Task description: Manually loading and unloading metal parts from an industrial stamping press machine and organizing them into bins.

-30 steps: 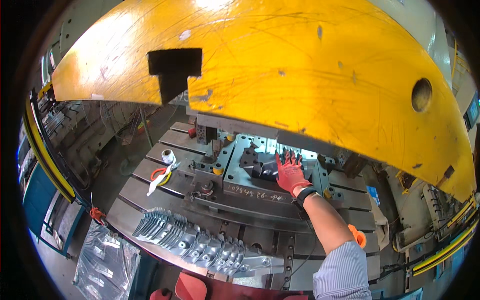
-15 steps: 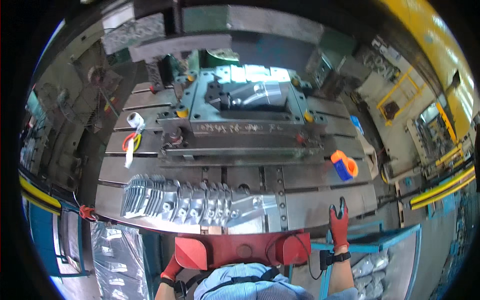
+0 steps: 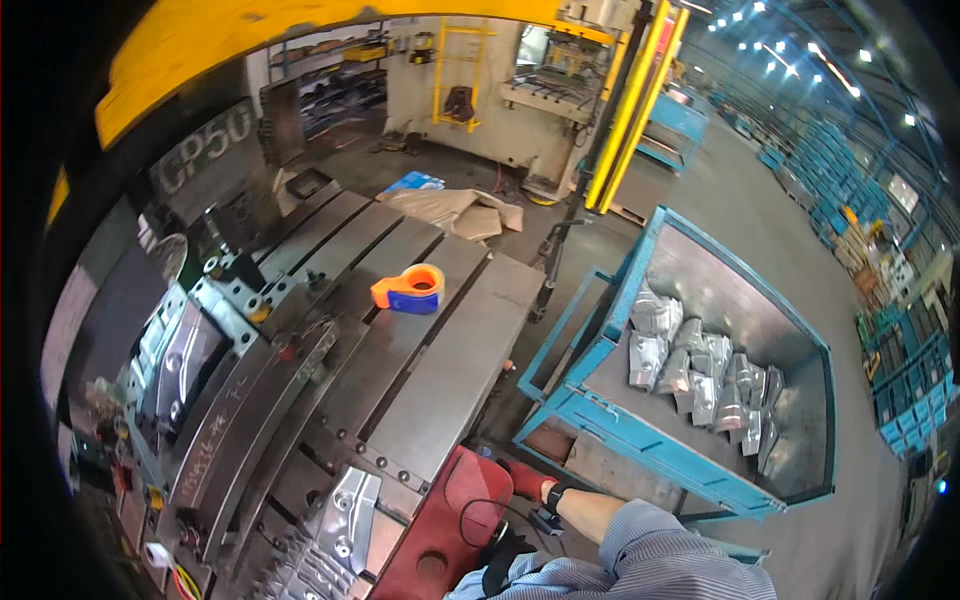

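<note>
**A:** Where are things sitting, biggest first?

**B:** The slotted steel bench [image 3: 450, 340] is filling the left half, with the die [image 3: 185, 350] on its far left. The blue bin [image 3: 730, 300] is standing just beside the bench's right edge, with silver pressed parts [image 3: 700, 375] piled in it. The red box [image 3: 440, 530] is sitting at the bench's near corner, and a pressed part [image 3: 345, 510] is lying just left of it. An orange-and-blue tape dispenser [image 3: 412, 288] is sitting alone mid-bench.

**A:** Hands?

**B:** The right hand [image 3: 522, 478], in a red glove, is hanging low, just right of the red box. Can't tell whether the grip is spread or closed, as the fingers are hiding behind the box. The left hand isn't showing.

**A:** Step?

**B:** I'm judging it as a pause at the box, with nothing being carried.

**A:** Room?

**B:** The gap between the bench edge and the bin rim is looking tight. Any reach rightward is calling for lifting over that rim. The floor beyond is looking open.
</note>
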A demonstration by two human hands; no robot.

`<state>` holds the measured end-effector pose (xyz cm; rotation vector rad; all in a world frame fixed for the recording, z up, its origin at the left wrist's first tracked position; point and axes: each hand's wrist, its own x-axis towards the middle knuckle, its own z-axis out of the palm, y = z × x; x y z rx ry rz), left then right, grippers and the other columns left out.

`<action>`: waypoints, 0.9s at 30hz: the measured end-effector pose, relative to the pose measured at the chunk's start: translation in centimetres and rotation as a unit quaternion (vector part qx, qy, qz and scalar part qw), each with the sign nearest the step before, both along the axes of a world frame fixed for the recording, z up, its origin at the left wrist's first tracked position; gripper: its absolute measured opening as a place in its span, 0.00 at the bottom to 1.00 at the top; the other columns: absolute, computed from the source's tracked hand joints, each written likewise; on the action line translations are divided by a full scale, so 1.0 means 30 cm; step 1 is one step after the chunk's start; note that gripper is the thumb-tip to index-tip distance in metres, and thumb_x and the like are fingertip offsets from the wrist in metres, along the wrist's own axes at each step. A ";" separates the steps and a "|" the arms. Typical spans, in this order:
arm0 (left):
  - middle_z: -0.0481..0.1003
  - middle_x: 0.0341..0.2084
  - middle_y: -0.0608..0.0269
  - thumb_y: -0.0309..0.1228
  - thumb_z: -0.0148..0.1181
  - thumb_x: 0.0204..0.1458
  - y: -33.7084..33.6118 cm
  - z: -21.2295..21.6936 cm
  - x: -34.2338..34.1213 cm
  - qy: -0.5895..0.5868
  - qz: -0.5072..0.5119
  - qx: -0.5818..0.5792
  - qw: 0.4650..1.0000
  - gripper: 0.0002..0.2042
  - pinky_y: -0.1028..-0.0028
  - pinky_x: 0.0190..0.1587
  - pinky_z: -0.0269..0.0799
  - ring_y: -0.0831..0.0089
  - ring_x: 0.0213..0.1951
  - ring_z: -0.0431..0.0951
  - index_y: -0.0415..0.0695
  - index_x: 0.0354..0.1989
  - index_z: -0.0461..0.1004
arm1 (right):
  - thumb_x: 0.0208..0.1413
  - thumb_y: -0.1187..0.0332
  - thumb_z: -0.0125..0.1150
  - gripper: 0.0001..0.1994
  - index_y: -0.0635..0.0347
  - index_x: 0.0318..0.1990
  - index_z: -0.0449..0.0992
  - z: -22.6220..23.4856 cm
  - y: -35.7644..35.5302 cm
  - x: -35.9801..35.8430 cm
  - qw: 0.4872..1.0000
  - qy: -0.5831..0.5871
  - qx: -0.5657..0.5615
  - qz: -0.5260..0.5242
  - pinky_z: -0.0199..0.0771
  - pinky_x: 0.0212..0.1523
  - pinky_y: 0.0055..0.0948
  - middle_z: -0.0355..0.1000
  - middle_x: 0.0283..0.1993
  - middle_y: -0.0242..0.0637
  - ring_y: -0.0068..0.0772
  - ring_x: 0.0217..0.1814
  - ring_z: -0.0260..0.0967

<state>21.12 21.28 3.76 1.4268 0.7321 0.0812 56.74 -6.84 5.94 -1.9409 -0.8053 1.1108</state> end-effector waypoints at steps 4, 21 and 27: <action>0.68 0.58 0.55 0.39 0.57 0.58 0.035 -0.002 0.073 0.003 -0.021 0.003 1.000 0.28 0.69 0.58 0.65 0.69 0.56 0.69 0.39 0.64 0.60 | 0.54 0.56 0.62 0.24 0.62 0.53 0.70 -0.114 -0.023 -0.005 1.000 -0.017 -0.014 -0.021 0.69 0.53 0.42 0.71 0.52 0.58 0.56 0.59 0.68; 0.72 0.54 0.57 0.40 0.53 0.61 -0.048 -0.077 0.016 0.028 0.035 -0.016 0.999 0.25 0.71 0.55 0.67 0.70 0.52 0.72 0.38 0.62 0.63 | 0.54 0.52 0.62 0.24 0.59 0.52 0.74 -0.196 0.009 -0.011 0.998 0.000 -0.037 -0.047 0.68 0.54 0.40 0.74 0.53 0.50 0.41 0.58 0.70; 0.73 0.53 0.58 0.40 0.52 0.62 -0.217 -0.083 -0.191 0.044 0.133 -0.044 0.989 0.24 0.71 0.55 0.67 0.71 0.51 0.73 0.38 0.62 0.64 | 0.56 0.57 0.62 0.24 0.61 0.56 0.71 -0.312 -0.064 0.052 0.997 -0.038 0.066 -0.023 0.67 0.58 0.38 0.73 0.56 0.46 0.38 0.58 0.68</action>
